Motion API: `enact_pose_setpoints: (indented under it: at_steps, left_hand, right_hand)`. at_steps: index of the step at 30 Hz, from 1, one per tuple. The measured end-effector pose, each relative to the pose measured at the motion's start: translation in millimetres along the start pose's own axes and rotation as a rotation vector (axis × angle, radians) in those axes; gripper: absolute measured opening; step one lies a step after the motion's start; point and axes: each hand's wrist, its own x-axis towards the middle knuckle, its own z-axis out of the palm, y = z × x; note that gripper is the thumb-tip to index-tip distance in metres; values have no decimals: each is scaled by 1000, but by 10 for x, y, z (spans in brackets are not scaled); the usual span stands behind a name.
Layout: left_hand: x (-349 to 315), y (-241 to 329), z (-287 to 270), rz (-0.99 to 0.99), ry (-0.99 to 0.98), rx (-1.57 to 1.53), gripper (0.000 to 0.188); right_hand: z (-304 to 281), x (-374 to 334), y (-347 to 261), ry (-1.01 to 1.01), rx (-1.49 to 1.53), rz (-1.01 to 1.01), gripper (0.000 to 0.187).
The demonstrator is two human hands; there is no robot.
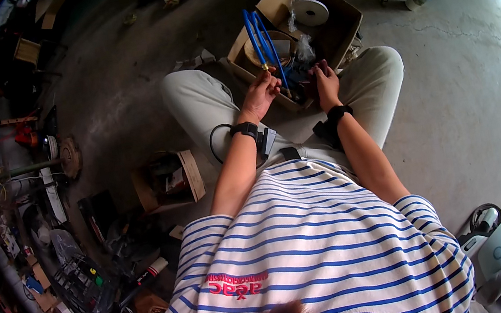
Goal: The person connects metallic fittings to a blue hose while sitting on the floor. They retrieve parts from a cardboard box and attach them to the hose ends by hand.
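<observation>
Blue hose [253, 35] loops up from your left hand [260, 94], pinched at its brass-coloured end [265, 68]; your right hand [326, 83], apart, hovers by the cardboard box [275, 4], grip unclear.

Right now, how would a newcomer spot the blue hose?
Find the open cardboard box by the knees. Over its left side, the hose loops out beyond the left hand. Its bright blue colour sets it apart from the round white disc.

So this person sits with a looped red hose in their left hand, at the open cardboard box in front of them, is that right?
Not quite: the looped hose is blue, not red, as the head view shows. The left hand does hold it at the open cardboard box.
</observation>
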Motion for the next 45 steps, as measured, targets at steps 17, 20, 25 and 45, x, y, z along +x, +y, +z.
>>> enact_pose_setpoints:
  at_steps: [17,20,25,45]
  left_hand:
    - [-61,-118,12,-255,17,431,25]
    - [-56,-116,84,-278,-1,495,24]
    - [-49,-266,-156,-131,-67,658,23]
    - [-28,-298,-183,14,-27,1165,30]
  right_hand:
    - [163,-258,-485,-570,341,577,19]
    - [159,-271,-524,-687,364,593,19]
    - [170,-315,-469,-791,221,624,21]
    - [74,-56,-123,-479,13,512,21]
